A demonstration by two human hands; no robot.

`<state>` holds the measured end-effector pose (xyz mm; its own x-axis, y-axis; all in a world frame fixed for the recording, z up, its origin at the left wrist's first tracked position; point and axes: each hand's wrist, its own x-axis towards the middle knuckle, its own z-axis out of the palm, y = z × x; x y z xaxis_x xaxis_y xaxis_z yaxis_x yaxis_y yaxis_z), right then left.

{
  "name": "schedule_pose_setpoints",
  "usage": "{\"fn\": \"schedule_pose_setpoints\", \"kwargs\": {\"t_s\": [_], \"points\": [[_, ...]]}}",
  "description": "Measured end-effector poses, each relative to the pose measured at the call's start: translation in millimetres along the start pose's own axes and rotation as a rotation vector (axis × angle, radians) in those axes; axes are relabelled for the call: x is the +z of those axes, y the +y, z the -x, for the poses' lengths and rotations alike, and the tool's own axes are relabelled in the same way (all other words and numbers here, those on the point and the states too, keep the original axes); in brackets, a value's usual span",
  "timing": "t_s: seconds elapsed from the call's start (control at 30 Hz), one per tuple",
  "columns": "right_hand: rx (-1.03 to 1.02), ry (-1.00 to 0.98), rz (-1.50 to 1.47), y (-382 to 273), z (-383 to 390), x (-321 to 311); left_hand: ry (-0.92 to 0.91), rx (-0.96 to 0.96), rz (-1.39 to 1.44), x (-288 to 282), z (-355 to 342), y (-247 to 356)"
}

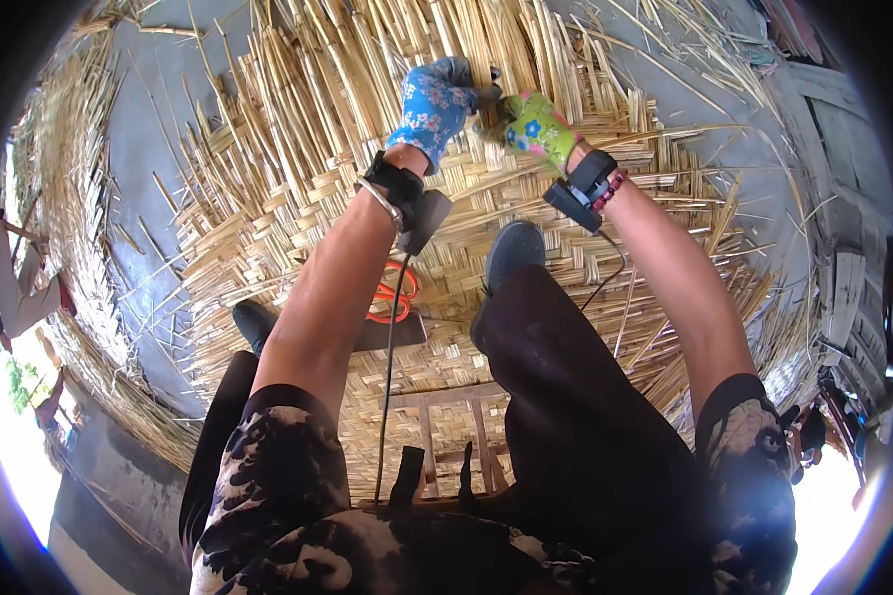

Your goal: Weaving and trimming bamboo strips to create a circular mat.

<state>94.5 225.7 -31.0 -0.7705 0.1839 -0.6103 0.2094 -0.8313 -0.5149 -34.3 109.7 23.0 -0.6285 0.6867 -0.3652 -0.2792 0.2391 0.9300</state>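
Observation:
My left hand [440, 103], in a blue flowered glove with grey fingers, is curled on split reed strips [486, 69] at the top middle of the half-woven mat [466, 188]. Just to its right, my right hand [526, 126], in a green flowered glove, has its fingers bent at the same strips, close beside the left fingertips; exactly what they grip is partly hidden. Long unwoven reed ends [298, 79] fan out beyond the plaited part. Orange-handled scissors [392, 293] lie on the mat behind my left forearm, by a dark flat blade or plate [397, 333].
My shoes [514, 253] rest on the mat. The mat lies on grey floor [154, 109] with loose straw about. Piled straw weaving [89, 228] is at the left, weathered wooden planks [843, 198] at the right, and a wooden-framed piece [446, 397] is beneath me. Cables run from my wrist devices.

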Motion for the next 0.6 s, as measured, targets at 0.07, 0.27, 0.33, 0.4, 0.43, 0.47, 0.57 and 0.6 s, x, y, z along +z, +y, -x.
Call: {"fn": "schedule_pose_setpoints", "kwargs": {"t_s": [0.07,0.27,0.33,0.4,0.43,0.47,0.57,0.6], "points": [[0.007,-0.021,-0.283,-3.1,-4.7,-0.9,-0.021,0.070,-0.030,-1.8,-11.8,6.3],[-0.086,-0.069,-0.414,4.2,-20.6,-16.9,-0.088,0.176,-0.251,-3.4,-29.0,45.5],[-0.071,-0.342,-0.492,4.8,-20.9,-32.8,-0.039,0.308,-0.400,5.6,-23.7,53.7],[-0.055,-0.615,-0.561,5.5,-27.0,-45.8,-0.028,0.315,-0.420,13.3,-20.1,59.9],[-0.019,-0.615,-0.700,5.9,-32.9,-44.0,-0.013,0.320,-0.447,13.9,-19.8,61.5],[0.018,-0.611,-0.837,6.3,-36.0,-43.8,0.005,0.318,-0.554,14.5,-19.8,65.3],[-0.100,-0.789,-0.735,11.9,-30.5,-30.7,0.053,0.359,-0.722,9.0,-22.0,59.9],[-0.096,-0.795,-0.742,14.0,-32.0,-25.7,0.068,0.410,-0.697,7.1,-21.5,56.4]]}}
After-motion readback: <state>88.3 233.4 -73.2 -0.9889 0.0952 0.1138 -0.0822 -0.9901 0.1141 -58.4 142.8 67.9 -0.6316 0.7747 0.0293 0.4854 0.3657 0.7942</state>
